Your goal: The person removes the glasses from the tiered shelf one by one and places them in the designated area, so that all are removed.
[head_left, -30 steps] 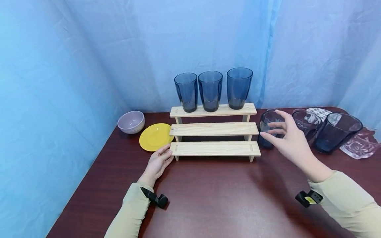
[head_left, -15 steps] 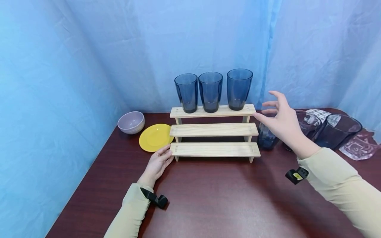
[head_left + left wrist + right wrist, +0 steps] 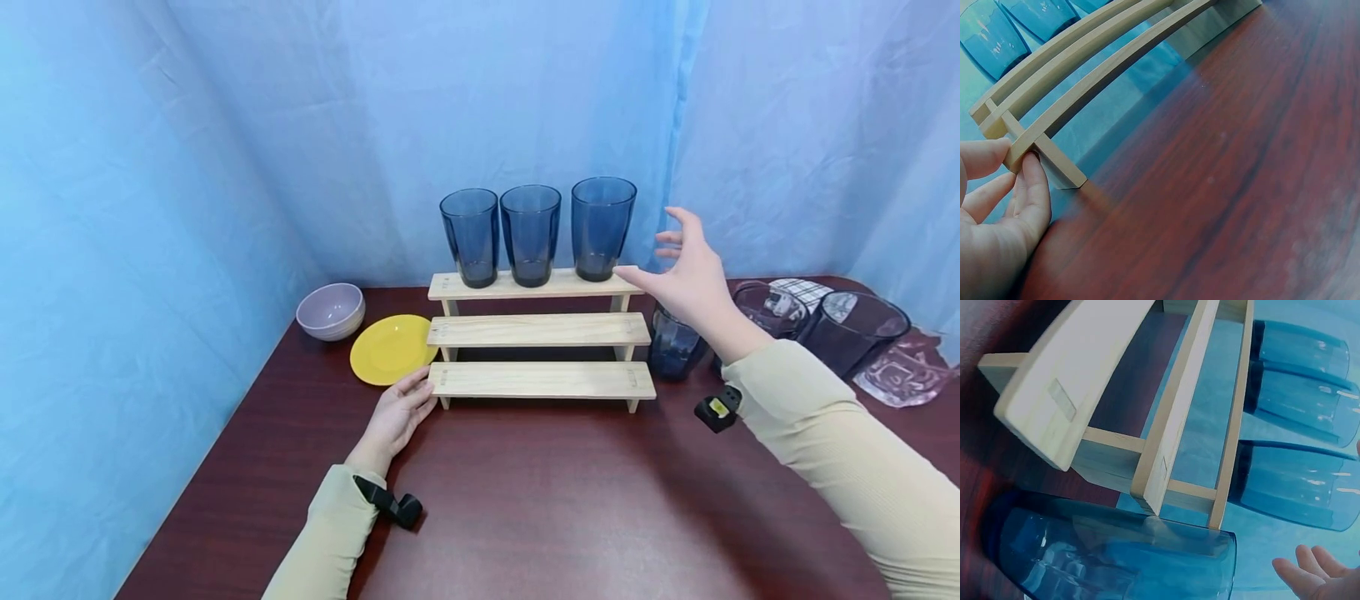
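A three-step wooden rack stands on the dark red table. Three tall blue glasses stand upright on its top step, at the left, middle and right. My right hand hovers open just right of the rightmost glass, thumb near the top step's right end, holding nothing. In the right wrist view only its fingertips show, below that glass. My left hand lies on the table, its straight fingers touching the left end of the bottom step.
A grey bowl and a yellow plate sit left of the rack. Right of it stand a short blue glass, two more dark glass vessels, a clear glass piece and a checked cloth. Blue curtains close the back.
My right hand has risen from the short blue glass on the table, up and left to the rightmost glass on the top step. The left hand has stayed put.
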